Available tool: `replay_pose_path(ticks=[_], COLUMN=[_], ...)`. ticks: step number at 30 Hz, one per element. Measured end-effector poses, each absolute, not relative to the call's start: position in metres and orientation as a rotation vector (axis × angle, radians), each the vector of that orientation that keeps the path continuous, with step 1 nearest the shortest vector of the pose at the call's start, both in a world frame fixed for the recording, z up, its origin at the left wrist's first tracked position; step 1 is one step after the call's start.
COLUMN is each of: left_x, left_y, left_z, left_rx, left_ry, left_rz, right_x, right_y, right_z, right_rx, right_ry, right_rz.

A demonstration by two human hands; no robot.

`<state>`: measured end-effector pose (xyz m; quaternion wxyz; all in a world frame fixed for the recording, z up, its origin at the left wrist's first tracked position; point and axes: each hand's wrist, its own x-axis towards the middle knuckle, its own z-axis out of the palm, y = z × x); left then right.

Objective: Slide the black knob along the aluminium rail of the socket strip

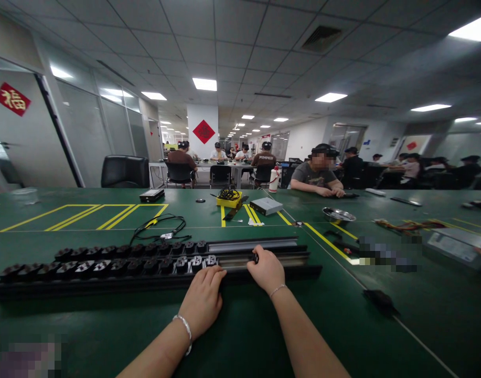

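A long black track rail [146, 283] lies across the green table in front of me, with a row of black plug-in socket modules [83, 268] in its left and middle part. My left hand [204, 296] is closed over the rail's front edge, fingertips beside the rightmost module of the front row. To the right, my right hand [267, 269] is closed in a pinch over the bare channel of the rail. A small black piece [256, 258] shows between its thumb and fingers; its kind is mostly hidden. Behind runs a second row of modules [157, 249] on a parallel rail.
Beyond the rails lie a black cable [177, 223], a yellow box [229, 199] with coiled cord, a grey drive [266, 206] and a metal bowl [338, 214]. To the right are a power supply [456, 245] and a black mouse-like object [380, 300]. A person [319, 170] sits across the table.
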<state>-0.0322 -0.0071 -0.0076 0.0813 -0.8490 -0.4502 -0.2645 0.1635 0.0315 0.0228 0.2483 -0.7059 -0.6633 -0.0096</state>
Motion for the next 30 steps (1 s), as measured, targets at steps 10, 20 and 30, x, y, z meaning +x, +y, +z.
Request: replay_pose_path(ticks=[10,20,30], left_x=[-0.0309,-0.0319,-0.0326], left_y=[-0.0087,-0.0072,-0.0073], left_z=[-0.0054,-0.0067,-0.0095], left_rx=[-2.541,-2.536,-2.536], left_ry=[-1.365,-1.328,-1.318], left_rz=[-0.773,-0.79,-0.794], right_x=[0.1647,0.1657,0.1634], right_y=[0.0327,0.0324,0.0304], right_z=[0.0221,0.0225,0.0259], right_rx=[-1.926,-1.927,-1.948], right_ry=[-1.795,-1.817,-1.821], right_rz=[-0.012,-0.05,-0.019])
